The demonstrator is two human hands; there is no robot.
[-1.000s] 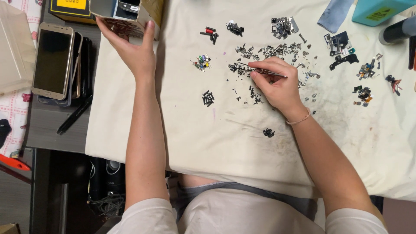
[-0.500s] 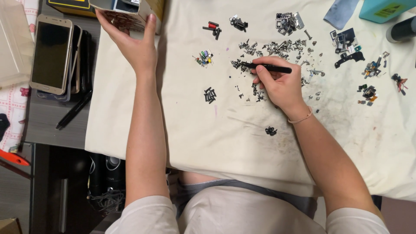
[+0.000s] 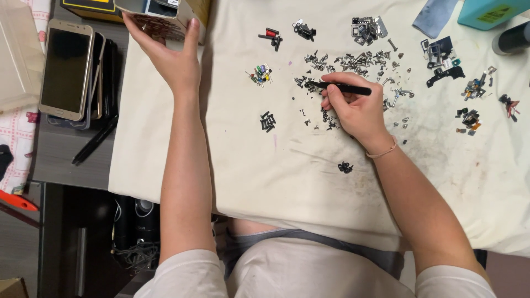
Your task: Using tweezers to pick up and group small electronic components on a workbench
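- Right hand point(image 3: 353, 107): closed in a pinch on black tweezers point(image 3: 339, 87), held nearly level, tips pointing to the person's left and resting in a heap of small screws and metal parts point(image 3: 353, 58) on the cream cloth point(image 3: 309, 165).
- Left hand point(image 3: 168, 55): reached to the far left corner of the cloth, fingers spread and wrapped on a small box point(image 3: 160, 11) at the table's edge.
- Sorted groups on the cloth: coloured components point(image 3: 259, 73) between the two hands; a black cluster point(image 3: 267, 121) nearer the body; a lone black piece point(image 3: 345, 166) beside the right wrist.
- Left of the cloth: a stack of smartphones point(image 3: 69, 69), gold one uppermost, screen up; a black pen point(image 3: 95, 140) just beside it.
- Far right corner: a teal box point(image 3: 488, 12) and a blue-grey cloth scrap point(image 3: 436, 16).
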